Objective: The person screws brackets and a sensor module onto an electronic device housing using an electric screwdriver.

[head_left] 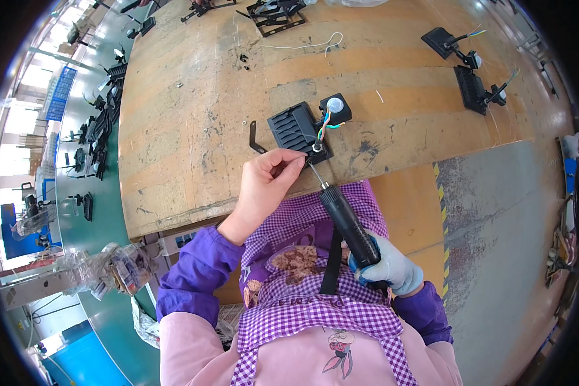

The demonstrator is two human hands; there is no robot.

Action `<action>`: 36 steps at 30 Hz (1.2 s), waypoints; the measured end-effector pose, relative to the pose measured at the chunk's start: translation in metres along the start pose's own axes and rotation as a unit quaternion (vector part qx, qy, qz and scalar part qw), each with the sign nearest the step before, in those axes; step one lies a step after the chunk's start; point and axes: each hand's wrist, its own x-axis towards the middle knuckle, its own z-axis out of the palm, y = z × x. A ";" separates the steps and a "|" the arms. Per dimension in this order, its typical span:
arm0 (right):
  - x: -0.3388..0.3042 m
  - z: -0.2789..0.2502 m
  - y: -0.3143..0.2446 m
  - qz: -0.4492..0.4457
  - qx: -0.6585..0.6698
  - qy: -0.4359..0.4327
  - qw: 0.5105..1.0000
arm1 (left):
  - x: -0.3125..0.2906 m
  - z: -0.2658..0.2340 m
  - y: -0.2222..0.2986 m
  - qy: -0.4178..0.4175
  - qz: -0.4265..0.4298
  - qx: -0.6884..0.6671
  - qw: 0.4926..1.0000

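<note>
A black ribbed floodlight housing (294, 130) lies back-up near the front edge of the worn wooden bench (193, 128), with a round motion sensor (335, 105) and coloured wires (325, 122) at its far side. My left hand (264, 186), bare, pinches the housing's near edge beside the screwdriver bit. My right hand (392, 267), in a light blue glove, grips a black electric screwdriver (347, 222) whose bit (315, 170) touches a fitting at the housing's near right corner. A black bracket (255, 138) sticks out at the housing's left.
Two more black floodlights with sensors (473, 87) lie at the far right of the bench, others (273, 16) at the far edge, with a loose white wire (315, 44). A green conveyor (100, 128) with more lamps runs along the left. Grey floor (495, 244) lies to the right.
</note>
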 end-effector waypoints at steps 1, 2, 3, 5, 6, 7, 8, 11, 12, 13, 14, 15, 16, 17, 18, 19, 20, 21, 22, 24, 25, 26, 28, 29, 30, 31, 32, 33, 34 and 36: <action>0.000 0.000 0.000 0.000 0.000 0.001 1.000 | -0.001 0.001 0.001 -0.001 0.000 0.000 1.000; 0.000 0.000 -0.001 0.001 0.004 -0.002 1.000 | -0.003 0.001 0.003 0.010 0.044 0.036 0.998; 0.000 0.000 -0.001 0.001 0.008 -0.004 1.000 | -0.004 0.002 0.004 0.021 0.089 0.072 0.993; 0.000 0.000 -0.002 0.005 0.010 -0.005 1.000 | -0.006 0.004 0.005 0.028 0.112 0.099 0.988; 0.000 0.000 -0.002 0.008 0.011 -0.005 1.000 | -0.006 0.004 0.005 0.035 0.136 0.126 0.982; 0.001 0.000 -0.002 0.008 0.011 -0.005 1.000 | -0.006 0.004 0.003 0.035 0.136 0.126 0.982; 0.001 0.000 -0.002 0.008 0.010 -0.006 1.000 | -0.006 0.004 -0.001 0.031 0.117 0.096 0.988; 0.003 -0.002 0.001 0.002 0.009 -0.009 1.000 | -0.005 0.003 -0.008 0.027 0.106 0.078 0.991; 0.003 -0.003 0.002 -0.004 0.009 -0.012 1.000 | -0.004 0.002 -0.008 0.026 0.115 0.089 0.989; 0.004 -0.002 0.002 -0.004 0.008 -0.012 1.000 | -0.004 0.003 -0.007 0.026 0.116 0.089 0.989; 0.004 -0.002 0.002 -0.007 0.010 -0.010 1.000 | -0.005 0.006 -0.005 0.039 0.120 0.087 0.988; 0.005 -0.002 0.003 -0.009 0.012 -0.008 1.000 | -0.005 0.008 -0.003 0.053 0.124 0.084 0.987; 0.006 -0.003 0.004 -0.010 0.011 -0.007 1.000 | -0.005 0.008 -0.004 0.052 0.124 0.084 0.987; 0.007 -0.003 0.006 -0.013 0.013 -0.001 1.000 | -0.005 0.008 -0.004 0.050 0.122 0.082 0.988; 0.008 -0.004 0.007 -0.016 0.014 0.006 1.000 | -0.006 0.008 -0.005 0.047 0.121 0.080 0.988; 0.009 -0.004 0.008 -0.017 0.014 0.005 1.000 | -0.007 0.009 -0.005 0.048 0.121 0.080 0.988; 0.009 -0.005 0.008 -0.019 0.008 0.004 1.000 | -0.007 0.011 -0.007 0.067 0.144 0.084 0.984; 0.010 -0.005 0.009 -0.022 0.003 0.003 1.000 | -0.007 0.012 -0.008 0.086 0.167 0.088 0.978; 0.010 -0.005 0.008 -0.022 0.002 0.003 1.000 | -0.006 0.012 -0.011 0.086 0.168 0.088 0.978; 0.010 -0.004 0.007 -0.019 0.008 -0.002 1.000 | -0.004 0.010 -0.018 0.076 0.166 0.076 0.980; 0.009 -0.003 0.006 -0.020 0.007 -0.002 1.000 | -0.004 0.010 -0.019 0.076 0.167 0.076 0.980; 0.008 -0.003 0.004 -0.017 0.002 -0.007 1.000 | -0.005 0.011 -0.020 0.074 0.156 0.066 0.983; 0.007 -0.002 0.002 -0.014 -0.003 -0.011 1.000 | -0.006 0.013 -0.020 0.072 0.145 0.055 0.985; 0.007 -0.002 0.001 -0.012 -0.005 -0.011 1.000 | -0.006 0.013 -0.019 0.075 0.151 0.053 0.984; 0.008 -0.001 0.001 -0.009 -0.007 -0.011 1.000 | -0.006 0.014 -0.019 0.077 0.157 0.050 0.983; 0.008 -0.001 0.001 -0.009 -0.007 -0.011 1.000 | -0.006 0.014 -0.019 0.077 0.157 0.050 0.983; 0.008 -0.001 0.002 -0.012 -0.006 -0.012 1.000 | -0.006 0.015 -0.020 0.086 0.173 0.059 0.979; 0.008 -0.001 0.002 -0.014 -0.005 -0.012 1.000 | -0.006 0.016 -0.020 0.094 0.188 0.069 0.975; 0.009 -0.001 0.002 -0.014 -0.005 -0.012 1.000 | -0.007 0.016 -0.019 0.094 0.188 0.069 0.975; 0.009 -0.001 0.001 -0.018 -0.005 -0.012 1.000 | -0.008 0.017 -0.017 0.123 0.207 0.114 0.964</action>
